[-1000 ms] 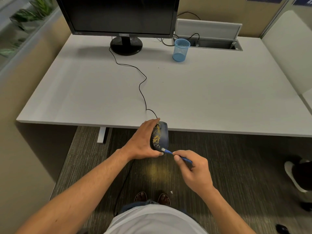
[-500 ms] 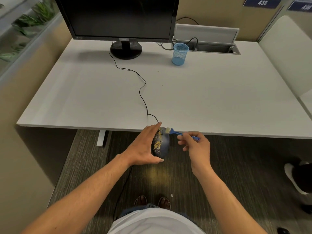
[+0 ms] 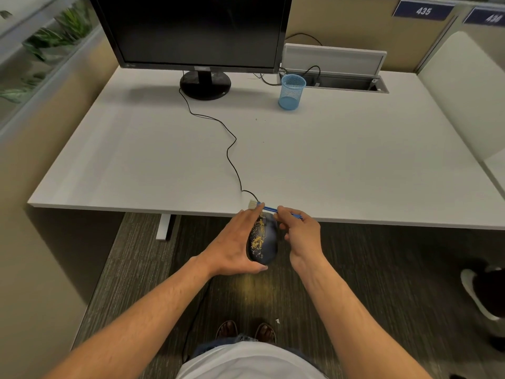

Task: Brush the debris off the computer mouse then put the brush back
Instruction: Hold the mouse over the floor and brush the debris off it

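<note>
Head view looks down past the near edge of a white tabletop. Low in the centre of the frame, the left hand grips a dark computer mouse from its left side, held off the tabletop over the carpet, yellow debris speckling its top. Just right of it, the right hand pinches a blue brush by its handle, pale bristles pointing left at the mouse's far end. A blue mesh cup stands upper centre beside a black monitor.
</note>
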